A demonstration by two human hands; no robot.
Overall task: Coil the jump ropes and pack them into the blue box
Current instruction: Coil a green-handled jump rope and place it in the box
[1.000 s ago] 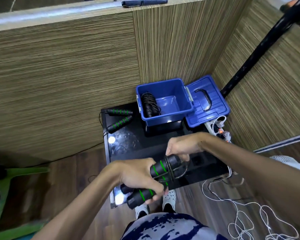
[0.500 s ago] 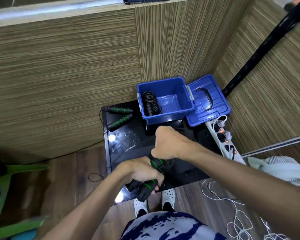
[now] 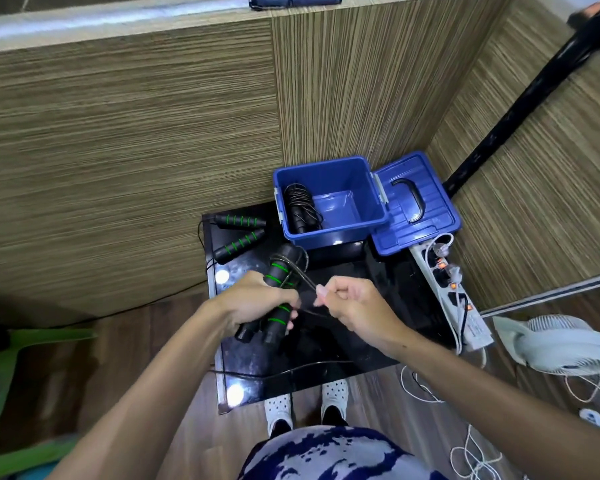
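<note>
- Gripping two black-and-green jump rope handles [image 3: 278, 299] in left hand [image 3: 253, 303], over the glossy black table [image 3: 388, 271].
- Pinching the thin black cord [image 3: 303, 280] with right hand [image 3: 354, 306], just beside.
- Sitting coiled inside open blue box [image 3: 361, 226]: one rope [image 3: 300, 206].
- Lying loose left of box: another handle pair [image 3: 239, 232].

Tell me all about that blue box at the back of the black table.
The blue box looks like glossy plastic, square, open-topped, with pale latches on its side rims. It stands upright at the far edge of the black table, against the wood-grain wall. One coiled black jump rope lies along its left inside wall; the remaining floor is bare. Its detached lid lies beside it on the right.
</note>
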